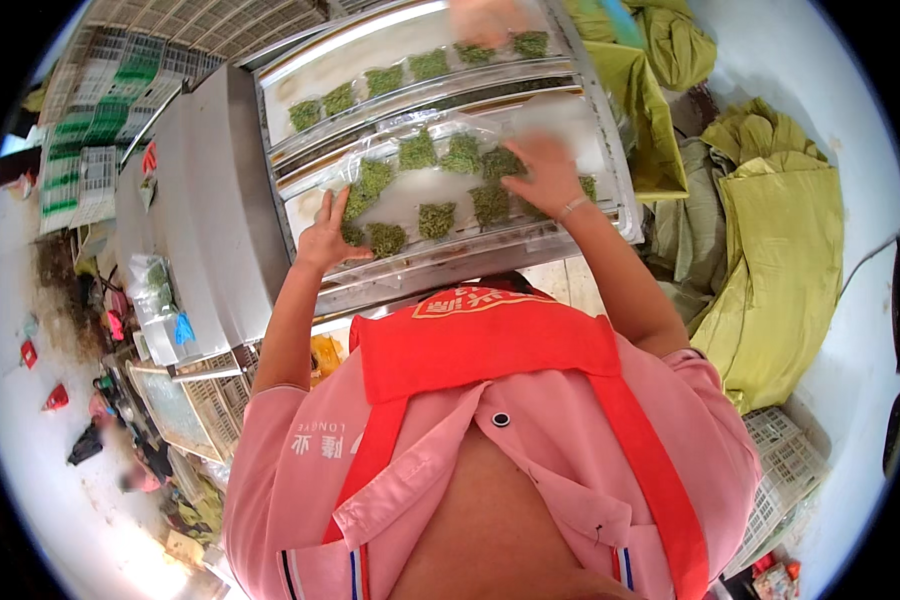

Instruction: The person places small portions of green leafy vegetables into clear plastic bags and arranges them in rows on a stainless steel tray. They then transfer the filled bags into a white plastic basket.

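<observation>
Clear plastic bags of green, clumped plant matter, perhaps green peppercorns, lie in rows on a metal machine's two long white beds. My left hand [328, 236] is at the left end of the nearer bed [410, 195]. Its fingers and thumb are spread beside a green-filled bag [386, 238], the thumb close to it. My right hand [547, 176] is over the right part of the same bed, fingers apart and somewhat blurred, next to another bag [490, 203]. On the farther bed more bags [383, 79] lie in one row.
A co-worker's blurred hand [488, 20] reaches over the far bed. The machine's grey metal side [215, 200] stands at left, with stacked plastic crates [90, 130] behind. Yellow-green woven sacks [775, 270] stand at right, above a white crate [778, 465]. A yellow-green bin [660, 150] adjoins the machine.
</observation>
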A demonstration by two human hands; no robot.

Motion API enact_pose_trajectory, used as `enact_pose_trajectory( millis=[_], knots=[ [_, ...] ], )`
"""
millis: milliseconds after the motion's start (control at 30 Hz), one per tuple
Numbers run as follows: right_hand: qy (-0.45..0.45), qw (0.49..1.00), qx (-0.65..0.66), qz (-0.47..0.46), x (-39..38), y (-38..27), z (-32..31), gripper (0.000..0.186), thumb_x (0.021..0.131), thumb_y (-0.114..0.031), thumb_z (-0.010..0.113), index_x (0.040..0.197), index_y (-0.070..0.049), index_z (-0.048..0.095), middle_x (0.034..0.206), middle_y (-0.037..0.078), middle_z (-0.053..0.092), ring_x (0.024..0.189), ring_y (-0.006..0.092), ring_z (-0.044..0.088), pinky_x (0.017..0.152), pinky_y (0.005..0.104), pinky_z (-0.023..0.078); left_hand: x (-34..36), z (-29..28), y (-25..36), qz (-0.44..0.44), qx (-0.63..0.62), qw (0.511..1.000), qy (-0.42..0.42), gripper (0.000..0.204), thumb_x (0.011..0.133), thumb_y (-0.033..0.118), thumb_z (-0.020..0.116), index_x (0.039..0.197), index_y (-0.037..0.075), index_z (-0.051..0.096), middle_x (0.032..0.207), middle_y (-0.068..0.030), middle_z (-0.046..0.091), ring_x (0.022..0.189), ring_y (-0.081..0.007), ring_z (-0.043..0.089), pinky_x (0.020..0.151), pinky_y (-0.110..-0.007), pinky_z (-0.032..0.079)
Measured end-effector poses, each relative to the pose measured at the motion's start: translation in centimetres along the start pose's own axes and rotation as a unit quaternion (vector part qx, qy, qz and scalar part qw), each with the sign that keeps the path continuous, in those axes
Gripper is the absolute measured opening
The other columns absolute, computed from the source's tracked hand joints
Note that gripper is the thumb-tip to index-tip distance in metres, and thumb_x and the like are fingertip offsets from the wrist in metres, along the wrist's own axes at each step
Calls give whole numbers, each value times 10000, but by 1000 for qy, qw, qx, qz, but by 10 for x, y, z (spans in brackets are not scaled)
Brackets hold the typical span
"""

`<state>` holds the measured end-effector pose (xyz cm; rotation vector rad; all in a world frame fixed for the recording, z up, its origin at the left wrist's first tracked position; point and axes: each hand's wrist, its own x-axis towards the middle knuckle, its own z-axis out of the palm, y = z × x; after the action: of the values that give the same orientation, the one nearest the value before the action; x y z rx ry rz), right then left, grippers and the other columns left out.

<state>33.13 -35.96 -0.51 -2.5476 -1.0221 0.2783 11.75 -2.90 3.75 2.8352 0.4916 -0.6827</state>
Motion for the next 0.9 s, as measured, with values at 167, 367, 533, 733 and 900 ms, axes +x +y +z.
enact_pose_trajectory(
  millis=[167, 367, 533, 733, 900],
  knots=[
    [61, 990, -25, 125, -72, -3, -21, 844, 653, -479, 699, 1362, -197, 337, 1402, 217, 248, 1248, 403, 288, 988, 528, 257, 17, 0, 22, 19, -2, 1000, -7, 1248, 448, 523, 806, 1427, 260, 79, 1432, -232, 202, 1134, -334, 497, 825, -381, 481],
    [69, 994, 8, 80, -60, -31, -2, 875, 578, -434, 759, 1330, -239, 356, 1446, 169, 161, 1297, 385, 210, 971, 647, 165, 60, 1, 88, 98, -107, 988, 58, 1157, 519, 473, 780, 1427, 235, 103, 1421, -249, 219, 1125, -374, 494, 840, -382, 475],
    [118, 991, -12, 53, -40, 40, -18, 851, 532, -285, 785, 1295, -266, 409, 1422, 152, 223, 1277, 381, 251, 988, 603, 200, 108, 2, 180, 257, -148, 949, 104, 1029, 574, 424, 742, 1411, 205, 185, 1383, -249, 302, 1096, -365, 516, 848, -381, 467],
    [349, 922, 95, 139, -14, 212, 0, 529, 703, -9, 581, 1218, 9, 461, 1314, 237, 386, 1159, 389, 420, 993, 375, 336, 175, -12, 338, 296, -278, 896, 179, 850, 720, 457, 633, 1394, 126, 234, 1381, -203, 335, 1186, -320, 449, 932, -370, 401],
    [438, 693, 483, 308, -2, 214, -32, 380, 844, -25, 476, 1214, 58, 446, 1197, 174, 519, 1050, 260, 522, 894, 349, 402, 149, -50, 360, 315, -324, 875, 175, 594, 799, 365, 588, 1298, 103, 401, 1302, -151, 449, 1128, -300, 499, 923, -380, 406]
  ],
)
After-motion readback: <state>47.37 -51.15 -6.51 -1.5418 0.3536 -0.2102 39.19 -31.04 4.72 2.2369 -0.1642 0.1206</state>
